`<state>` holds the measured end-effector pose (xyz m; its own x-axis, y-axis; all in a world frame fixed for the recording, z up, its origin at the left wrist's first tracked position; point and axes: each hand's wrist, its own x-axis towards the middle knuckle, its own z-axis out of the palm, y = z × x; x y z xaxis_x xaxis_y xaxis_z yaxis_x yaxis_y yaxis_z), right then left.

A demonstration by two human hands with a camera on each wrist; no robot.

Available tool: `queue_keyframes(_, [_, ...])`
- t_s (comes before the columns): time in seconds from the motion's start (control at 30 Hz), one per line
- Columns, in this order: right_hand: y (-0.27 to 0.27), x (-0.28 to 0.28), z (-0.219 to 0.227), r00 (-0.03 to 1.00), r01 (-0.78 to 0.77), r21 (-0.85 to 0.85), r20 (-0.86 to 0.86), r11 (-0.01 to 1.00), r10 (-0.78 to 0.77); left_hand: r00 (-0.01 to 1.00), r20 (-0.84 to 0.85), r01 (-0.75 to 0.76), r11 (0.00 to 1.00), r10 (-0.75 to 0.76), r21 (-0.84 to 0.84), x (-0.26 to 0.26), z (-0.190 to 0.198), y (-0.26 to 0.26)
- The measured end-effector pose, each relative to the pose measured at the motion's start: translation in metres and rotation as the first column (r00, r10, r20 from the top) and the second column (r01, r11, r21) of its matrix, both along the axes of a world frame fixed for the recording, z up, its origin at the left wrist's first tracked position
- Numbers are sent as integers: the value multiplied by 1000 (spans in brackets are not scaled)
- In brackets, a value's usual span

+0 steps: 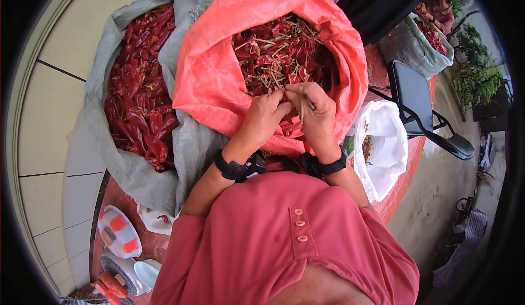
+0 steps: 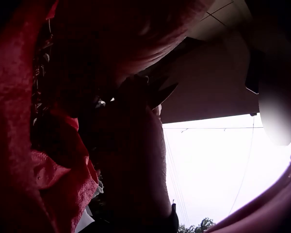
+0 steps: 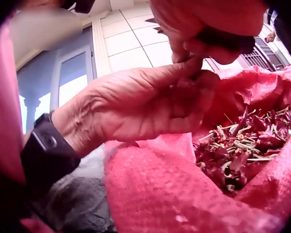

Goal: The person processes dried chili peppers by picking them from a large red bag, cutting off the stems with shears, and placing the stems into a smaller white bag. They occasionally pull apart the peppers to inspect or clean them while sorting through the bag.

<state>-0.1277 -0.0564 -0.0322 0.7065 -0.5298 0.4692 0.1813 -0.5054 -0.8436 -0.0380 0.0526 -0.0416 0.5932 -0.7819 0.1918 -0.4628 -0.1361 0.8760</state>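
Observation:
Over the mouth of a coral-red woven sack (image 1: 205,59), my two hands meet at the fingertips. My left hand (image 1: 261,118) pinches something small there, mostly hidden by fingers. My right hand (image 1: 315,111) holds what looks like a pair of scissors; their dark handle (image 3: 225,40) lies in the curled fingers. Two pointed blades (image 2: 164,93) stick out from that hand in the left wrist view, tips apart. Under the hands, the sack holds dried red chilies (image 3: 269,128) mixed with many loose pale stems (image 1: 268,67).
A grey sack (image 1: 98,100) full of red chilies stands on the left. To the right are a white bag (image 1: 391,152) with brown bits inside and a black folding chair (image 1: 413,94). Basins (image 1: 117,231) lie lower left; another person (image 1: 440,15) sits beyond at upper right.

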Motion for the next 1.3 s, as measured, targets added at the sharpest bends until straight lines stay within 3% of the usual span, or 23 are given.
queue_keyframes(0.03, [1, -1, 5, 999, -25, 207, -30, 978, 32, 1000, -9, 17, 999, -18, -32, -1, 3, 1])
queue_keyframes(0.1, [4, -7, 18, 992, -44, 591, -72, 805, 106, 999, 10, 47, 996, -47, -77, -3, 1, 2])
queue_keyframes(0.23, [-2, -10, 17, 977, -103, 813, -25, 573, 211, 982, 178, 79, 995, -68, -56, -1, 3, 7])
queue_keyframes(0.37, [-9, -10, 5, 941, -229, 929, 135, 289, 312, 954, 285, 130, 986, -96, -101, 1, 7, 8])
queue_keyframes(0.53, [-14, -15, 0, 886, -245, 969, 240, -38, 397, 958, 150, 255, 966, -246, -49, 4, 14, 17])
queue_keyframes(0.63, [-19, -13, -13, 807, -308, 880, 443, -361, 392, 957, 49, 289, 950, -285, -115, 0, 24, 20])
queue_keyframes(0.73, [-20, -17, -5, 841, -273, 947, 321, -172, 435, 951, -43, 299, 947, -305, -117, -3, 24, 20])
queue_keyframes(0.83, [-19, -27, 22, 920, -289, 911, 180, 295, 347, 929, -192, 291, 944, -317, -155, -7, 18, 19])
queue_keyframes(0.93, [-25, -39, 36, 965, -249, 809, 162, 533, 205, 896, -291, 296, 939, -336, -174, -3, 12, 19])
queue_keyframes(0.97, [-25, -43, 45, 982, -189, 775, 162, 603, 99, 887, -310, 303, 938, -342, -170, -1, 11, 19])
queue_keyframes(1.03, [-32, -59, 56, 985, 108, 574, 47, 812, -164, 896, -327, 283, 954, -299, -99, -2, 11, 19])
queue_keyframes(1.07, [-38, -69, 61, 958, 277, 440, -60, 854, -280, 903, -331, 270, 961, -275, -60, -3, 12, 21])
queue_keyframes(1.1, [-45, -83, 59, 930, 366, 308, -77, 878, -361, 972, -93, 217, 976, -215, 7, -2, 13, 24])
queue_keyframes(1.13, [-56, -88, 52, 920, 353, 227, 90, 908, -380, 975, 158, 149, 987, -156, 57, -1, 15, 28])
queue_keyframes(1.17, [-67, -108, 50, 869, 493, 6, -61, 870, -492, 910, 403, 71, 994, -101, 88, -1, 17, 33])
queue_keyframes(1.2, [-82, -123, 38, 842, 536, -141, 21, 833, -538, 906, 421, 12, 998, -39, 66, -2, 27, 40])
queue_keyframes(1.27, [-113, -161, 14, 710, 638, -402, -20, 656, -703, 890, 449, -103, 995, 84, 18, -7, 62, 64])
queue_keyframes(1.3, [-122, -180, 6, 630, 606, -499, -175, 619, -757, 866, 477, -179, 984, 149, 17, -8, 79, 79])
